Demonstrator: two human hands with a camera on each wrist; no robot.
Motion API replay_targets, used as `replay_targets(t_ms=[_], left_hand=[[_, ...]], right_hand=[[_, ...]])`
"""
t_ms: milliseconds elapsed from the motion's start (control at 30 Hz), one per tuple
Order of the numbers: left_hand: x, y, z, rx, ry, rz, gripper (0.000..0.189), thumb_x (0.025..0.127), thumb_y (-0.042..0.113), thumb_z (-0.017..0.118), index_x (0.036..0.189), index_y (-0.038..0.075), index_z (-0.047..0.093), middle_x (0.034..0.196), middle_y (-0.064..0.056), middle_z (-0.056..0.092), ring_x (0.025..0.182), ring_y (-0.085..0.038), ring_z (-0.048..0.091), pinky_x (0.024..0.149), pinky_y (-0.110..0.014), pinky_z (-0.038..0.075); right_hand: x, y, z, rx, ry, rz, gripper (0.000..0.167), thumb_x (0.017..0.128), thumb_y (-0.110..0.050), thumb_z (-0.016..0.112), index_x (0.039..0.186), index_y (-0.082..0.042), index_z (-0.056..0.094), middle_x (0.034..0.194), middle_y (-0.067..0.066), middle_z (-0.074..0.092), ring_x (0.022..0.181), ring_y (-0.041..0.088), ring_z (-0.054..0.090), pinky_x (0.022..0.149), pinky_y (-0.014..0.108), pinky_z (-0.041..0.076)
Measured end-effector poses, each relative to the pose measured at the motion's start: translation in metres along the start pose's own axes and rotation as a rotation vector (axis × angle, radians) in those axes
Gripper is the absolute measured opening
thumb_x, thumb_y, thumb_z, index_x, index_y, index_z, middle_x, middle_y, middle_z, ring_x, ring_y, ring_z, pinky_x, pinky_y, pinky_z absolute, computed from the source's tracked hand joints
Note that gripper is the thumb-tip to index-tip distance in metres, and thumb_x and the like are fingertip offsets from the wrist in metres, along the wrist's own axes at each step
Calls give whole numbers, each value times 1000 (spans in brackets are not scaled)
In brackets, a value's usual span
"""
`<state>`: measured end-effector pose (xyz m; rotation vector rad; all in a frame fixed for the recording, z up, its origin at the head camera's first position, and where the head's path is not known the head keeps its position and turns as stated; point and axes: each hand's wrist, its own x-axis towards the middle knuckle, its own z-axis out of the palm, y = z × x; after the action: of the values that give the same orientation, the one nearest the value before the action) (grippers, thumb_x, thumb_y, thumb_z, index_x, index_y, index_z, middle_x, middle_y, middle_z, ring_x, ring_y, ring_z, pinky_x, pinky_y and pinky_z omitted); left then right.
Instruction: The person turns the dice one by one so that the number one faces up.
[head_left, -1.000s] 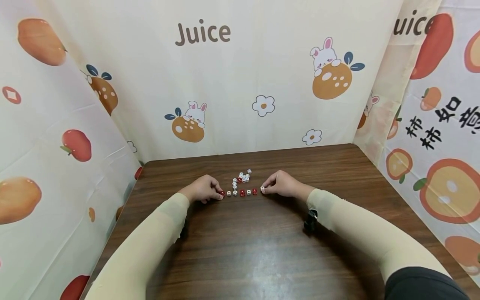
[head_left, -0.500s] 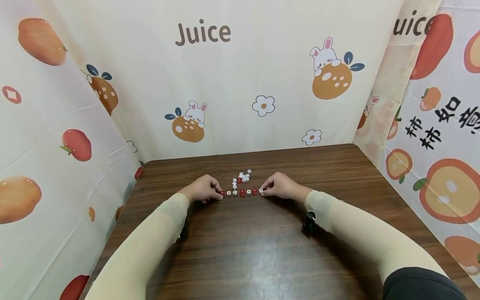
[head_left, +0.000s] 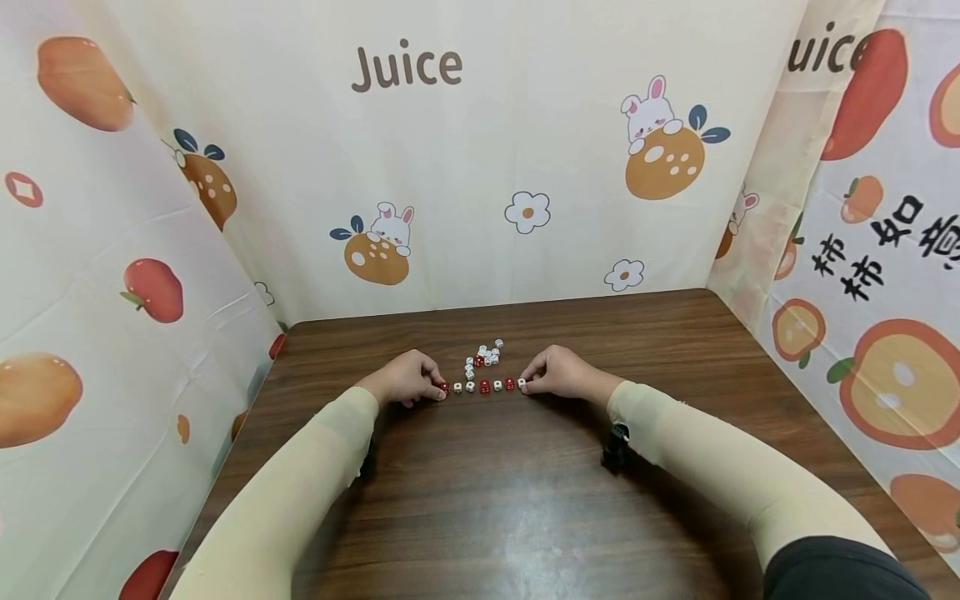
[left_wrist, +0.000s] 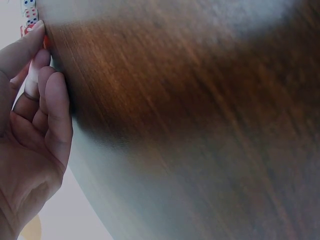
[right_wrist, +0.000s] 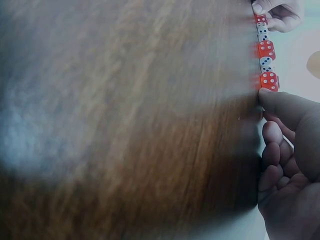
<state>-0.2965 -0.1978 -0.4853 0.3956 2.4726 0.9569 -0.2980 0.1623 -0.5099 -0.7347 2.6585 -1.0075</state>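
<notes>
In the head view, a row of small red and white dice lies across the table between the two hands. My left hand (head_left: 405,377) pinches the red die (head_left: 446,387) at the row's left end with thumb and finger. At the right end, a white die (head_left: 522,383) is pinched by my right hand (head_left: 564,372). Between them lie white dice, a red die (head_left: 484,386) and another red die (head_left: 510,383). In the right wrist view, a large-looking red die (right_wrist: 269,81) is beside the right thumb, which hides the white die there.
Just behind the row is a loose cluster of several white dice (head_left: 491,358) with a red die (head_left: 478,361) among them. The brown wooden table (head_left: 480,483) meets a patterned cloth backdrop (head_left: 480,167) at the back and sides.
My right hand has moved slightly left and toward me with the white die, bringing it closer to the red die in the row. My left hand has stayed in place.
</notes>
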Motion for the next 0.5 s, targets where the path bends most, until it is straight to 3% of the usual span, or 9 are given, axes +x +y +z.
replay_targets(t_ms=[300, 500], left_hand=[[-1, 1, 1, -1, 1, 1, 9, 96, 17, 93, 93, 15, 85, 70, 7, 64, 61, -13, 54, 54, -30, 53], [-1, 0, 1, -8, 7, -2, 9, 97, 17, 93, 94, 15, 85, 71, 6, 64, 61, -14, 54, 54, -30, 54]], right_hand=[[1, 0, -6, 24, -50, 7, 15, 91, -18, 94, 103, -10, 90, 72, -9, 68, 70, 4, 58, 70, 23, 49], [6, 3, -24, 29, -124, 14, 22, 95, -20, 92, 113, -8, 90, 87, -4, 82, 79, 3, 64, 75, 22, 52]])
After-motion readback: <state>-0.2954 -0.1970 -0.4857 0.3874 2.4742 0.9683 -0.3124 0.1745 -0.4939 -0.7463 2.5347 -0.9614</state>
